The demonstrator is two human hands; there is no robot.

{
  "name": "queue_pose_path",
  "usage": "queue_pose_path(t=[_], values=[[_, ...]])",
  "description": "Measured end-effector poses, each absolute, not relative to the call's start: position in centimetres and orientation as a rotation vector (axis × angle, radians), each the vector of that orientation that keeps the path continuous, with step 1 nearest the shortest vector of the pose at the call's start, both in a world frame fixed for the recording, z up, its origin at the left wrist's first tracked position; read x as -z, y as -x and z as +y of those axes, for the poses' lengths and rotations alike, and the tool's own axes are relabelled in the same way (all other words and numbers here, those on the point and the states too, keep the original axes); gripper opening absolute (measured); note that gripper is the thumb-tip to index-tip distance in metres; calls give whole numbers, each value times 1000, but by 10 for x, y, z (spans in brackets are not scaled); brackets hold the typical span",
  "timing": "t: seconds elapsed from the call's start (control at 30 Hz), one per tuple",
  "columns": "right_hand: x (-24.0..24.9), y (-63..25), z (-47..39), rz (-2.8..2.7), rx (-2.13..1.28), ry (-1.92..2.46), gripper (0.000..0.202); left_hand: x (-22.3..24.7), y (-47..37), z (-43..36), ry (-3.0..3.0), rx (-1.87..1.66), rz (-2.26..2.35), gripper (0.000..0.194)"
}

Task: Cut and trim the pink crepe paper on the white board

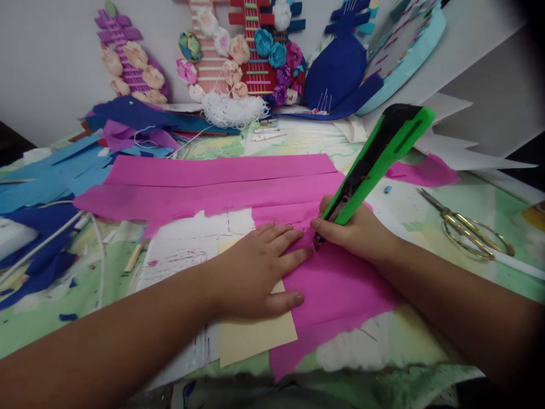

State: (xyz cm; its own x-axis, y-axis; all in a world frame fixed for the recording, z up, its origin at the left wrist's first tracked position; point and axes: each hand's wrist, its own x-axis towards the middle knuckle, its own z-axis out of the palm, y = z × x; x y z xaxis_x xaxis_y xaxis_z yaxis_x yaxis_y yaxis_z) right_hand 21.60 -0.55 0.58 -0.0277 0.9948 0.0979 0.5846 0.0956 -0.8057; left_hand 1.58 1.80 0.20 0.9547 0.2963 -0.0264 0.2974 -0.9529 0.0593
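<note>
My right hand (357, 230) grips a green and black utility knife (370, 165), its blade end down on a pink sheet (336, 289) that looks like paper or felt. Spread flat, my left hand (259, 272) presses on a cream card (255, 341) and the pink sheet, fingertips close to the blade. Beneath lies a white board (179, 250) scored with cut lines. Beyond the hands, a separate pink strip (217, 169) lies along a wider pink piece (204, 196). The blade's tip is small and partly hidden.
Gold-handled scissors (468, 227) lie at right near a pink scrap (426, 170). Blue pieces (46, 170) and a white cable (100, 255) fill the left. Decorated instrument shapes (255, 45) and a ball of white thread (234, 111) stand at the back.
</note>
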Motion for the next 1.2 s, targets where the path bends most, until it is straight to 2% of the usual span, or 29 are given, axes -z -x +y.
queue_pose_path(t=[0.23,0.8,1.0,1.2], values=[[-5,-213,-9,-1819,-748,1511,26,-1,-15,19,-3044,-6,441,65],[-6,-217,-5,-1642,-849,1558,27,-1,-16,19,-3035,12,446,64],[-6,-214,-7,-1736,-735,1629,27,-1,-16,20,-3044,-9,453,63],[-5,-211,-10,-1873,-677,1494,28,-2,-16,20,-3032,-10,437,67]])
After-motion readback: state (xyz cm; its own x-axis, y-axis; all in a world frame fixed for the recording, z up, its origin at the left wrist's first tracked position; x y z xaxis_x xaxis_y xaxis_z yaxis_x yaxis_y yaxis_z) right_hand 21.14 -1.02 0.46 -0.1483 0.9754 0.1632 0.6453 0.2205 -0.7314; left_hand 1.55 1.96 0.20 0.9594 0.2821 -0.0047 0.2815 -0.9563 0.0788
